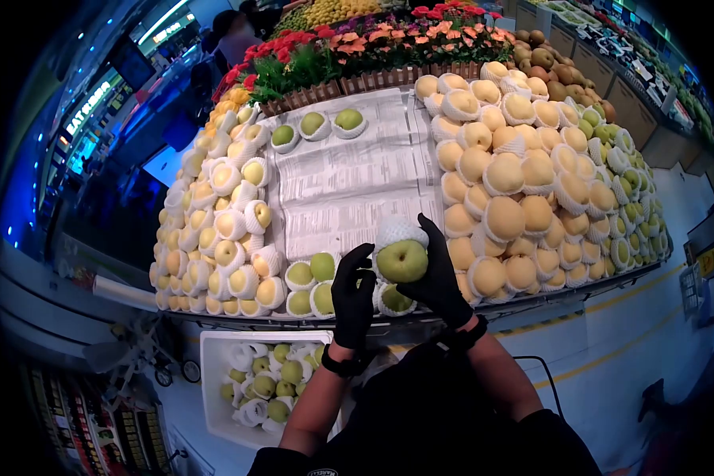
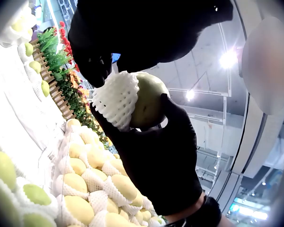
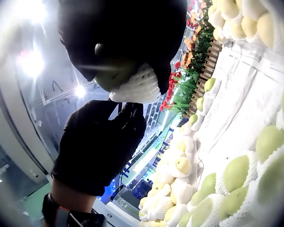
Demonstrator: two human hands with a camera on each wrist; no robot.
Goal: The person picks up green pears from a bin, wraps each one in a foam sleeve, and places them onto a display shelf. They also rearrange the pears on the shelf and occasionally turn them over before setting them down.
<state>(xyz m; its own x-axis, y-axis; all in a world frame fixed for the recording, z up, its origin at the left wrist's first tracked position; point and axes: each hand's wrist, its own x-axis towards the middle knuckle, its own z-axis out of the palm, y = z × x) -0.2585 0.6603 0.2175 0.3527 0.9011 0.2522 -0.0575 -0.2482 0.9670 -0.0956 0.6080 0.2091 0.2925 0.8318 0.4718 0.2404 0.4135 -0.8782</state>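
My right hand [image 1: 442, 282], in a black glove, grips a green pear [image 1: 402, 261] at the front of the display. A white foam net [image 2: 117, 100] covers one end of the pear; the other end is bare. The gloved left hand [image 1: 354, 297] is beside the pear, fingers bent and parted from the thumb. In the right wrist view, the left fingertips [image 3: 132, 109] are right at the edge of the net. Under the hands, several netted green pears [image 1: 299, 274] sit along the front edge.
Newspaper sheets [image 1: 349, 186] line the middle, with three netted green pears [image 1: 312, 124] at the back. Netted yellow fruit [image 1: 226, 218] is piled left, yellow pears [image 1: 504, 218] right. Flowers and a low fence [image 1: 373, 79] stand behind. A white foam box [image 1: 213, 377] of green pears is below.
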